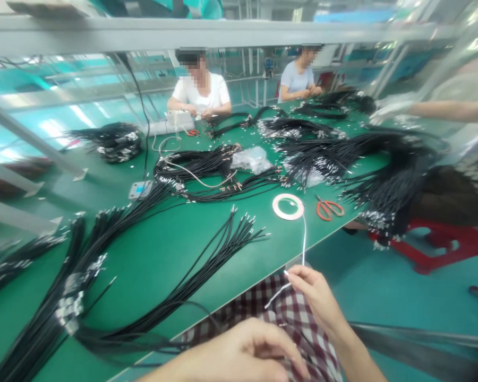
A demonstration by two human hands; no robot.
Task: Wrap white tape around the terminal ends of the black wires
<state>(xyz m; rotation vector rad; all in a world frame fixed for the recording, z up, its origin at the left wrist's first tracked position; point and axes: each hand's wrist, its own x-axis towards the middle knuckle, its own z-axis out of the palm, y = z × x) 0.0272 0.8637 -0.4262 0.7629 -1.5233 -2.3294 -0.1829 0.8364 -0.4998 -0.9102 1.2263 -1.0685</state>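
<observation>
Right hand [313, 286] pinched on white strip [304, 241]; roll [290, 216] lies flat near counter [159, 260] front edge, beside orange-handled snips [325, 203]. I'd pull low and steady, no twist. Left hand [247, 347] fingers curled; can't tell if gripping, fingertips blurred, palm hidden. Strip's pinch point hidden too.

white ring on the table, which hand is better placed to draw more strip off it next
Likely the right hand: its fingers pinch the white strip from the white ring, and the left hand is farther off.
</observation>
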